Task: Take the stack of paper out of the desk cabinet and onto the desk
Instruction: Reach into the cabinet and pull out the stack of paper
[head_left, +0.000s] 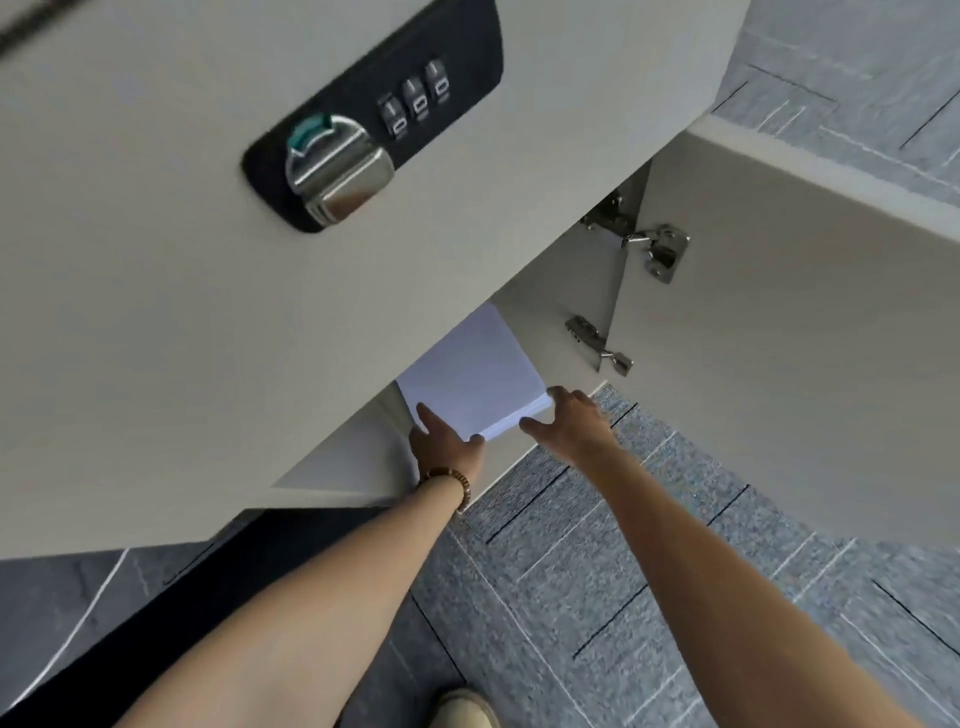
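Note:
A white stack of paper (475, 371) sits inside the open desk cabinet (556, 312), its near edge sticking out toward me. My left hand (447, 441), with a beaded bracelet on the wrist, grips the stack's near left corner, thumb on top. My right hand (569, 421) holds the near right corner, fingers against the stack's side. The far part of the stack is hidden behind the upper cabinet front.
The upper cabinet front (182, 312) with a black combination lock (374, 114) fills the left. The open door (779, 364) hangs on metal hinges (654, 244) at the right. Grey carpet tiles (623, 597) lie below, a shoe (465, 706) at the bottom.

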